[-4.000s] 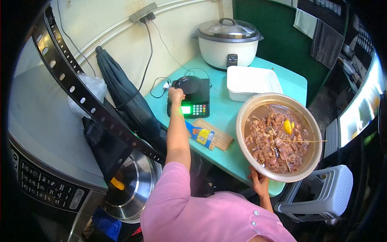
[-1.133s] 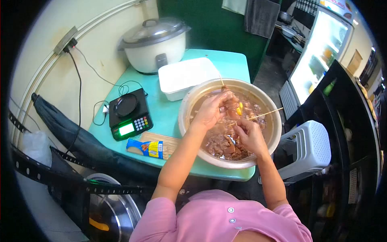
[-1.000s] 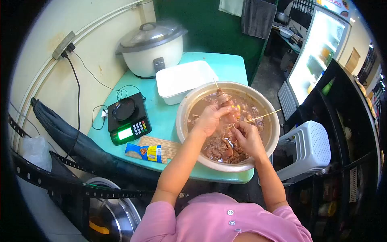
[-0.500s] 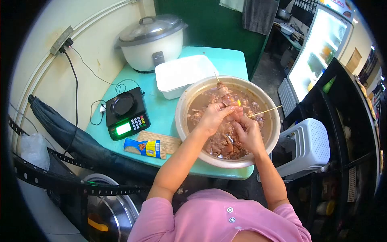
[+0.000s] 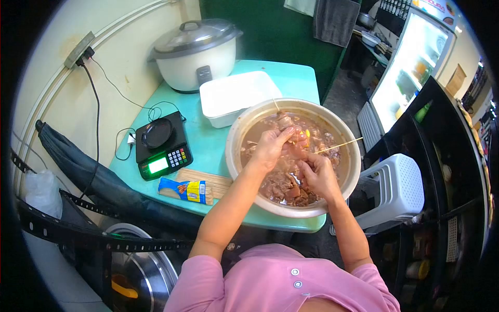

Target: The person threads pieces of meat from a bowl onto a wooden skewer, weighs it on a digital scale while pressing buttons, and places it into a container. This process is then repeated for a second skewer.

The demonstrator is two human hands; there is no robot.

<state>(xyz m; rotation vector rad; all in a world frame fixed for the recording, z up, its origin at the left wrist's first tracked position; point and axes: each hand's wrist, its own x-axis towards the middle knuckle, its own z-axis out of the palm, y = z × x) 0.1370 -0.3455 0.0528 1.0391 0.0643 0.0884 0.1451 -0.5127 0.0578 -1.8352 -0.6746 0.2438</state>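
Observation:
A large round bowl (image 5: 235,177) of raw meat pieces in brownish liquid stands at the table's right front edge. Over it, my left hand (image 5: 268,148) has its fingers closed round meat pieces (image 5: 285,121), from which a thin wooden stick (image 5: 276,105) points up. My right hand (image 5: 318,174) is just to the right and lower, thumb and fingers pinched on a piece of meat between the two hands. Another thin stick (image 5: 340,145) sticks out to the right beside my right hand, its inner end hidden.
A white tray (image 5: 218,120) lies behind the bowl, with a rice cooker (image 5: 195,57) beyond. At left on the table (image 5: 291,75) are a lit scale (image 5: 165,148) and a pack of sticks (image 5: 189,190). A grey stool (image 5: 403,192) stands at right.
My left hand has shifted slightly left and down with the stick and meat. My right hand has moved slightly; the meat between the hands now hangs more in view.

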